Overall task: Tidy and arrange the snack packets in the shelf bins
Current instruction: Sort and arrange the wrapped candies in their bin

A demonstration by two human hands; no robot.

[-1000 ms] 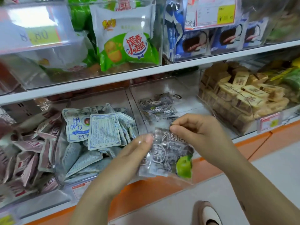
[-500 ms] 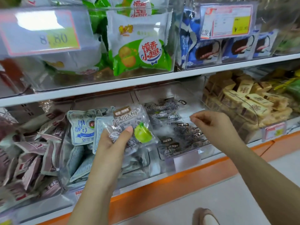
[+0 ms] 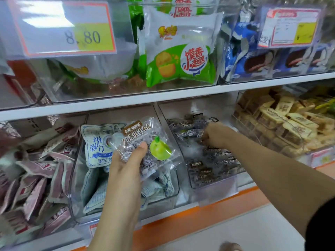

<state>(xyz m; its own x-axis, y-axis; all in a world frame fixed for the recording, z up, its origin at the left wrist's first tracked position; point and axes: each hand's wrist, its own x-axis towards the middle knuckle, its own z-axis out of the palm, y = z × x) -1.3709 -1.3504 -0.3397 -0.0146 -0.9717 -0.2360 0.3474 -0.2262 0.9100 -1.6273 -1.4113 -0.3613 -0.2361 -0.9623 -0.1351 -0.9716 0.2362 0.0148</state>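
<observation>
Two hands work at the lower shelf (image 3: 116, 104). The left hand (image 3: 126, 165) grips one clear plum packet (image 3: 137, 131), thumb laid across its printed face. It holds the packet up in front of the bin of blue-and-white packets (image 3: 94, 147), so the packet is in no bin.

The right hand (image 3: 213, 136) reaches into the neighbouring plum bin (image 3: 213, 183), with its fingers curled down among the loose dark packets (image 3: 215, 160) towards the rear. Whether they pinch one cannot be told.

Judged progress is partial. The dark packets lie flat and at mixed angles in a thin layer, not yet lined up, and the held packet, of the same print, appears to belong with them. The blue-and-white packets lean at odd angles, the pink packets (image 3: 36, 178) at far left are heaped, and both probably remain to be arranged.
</observation>
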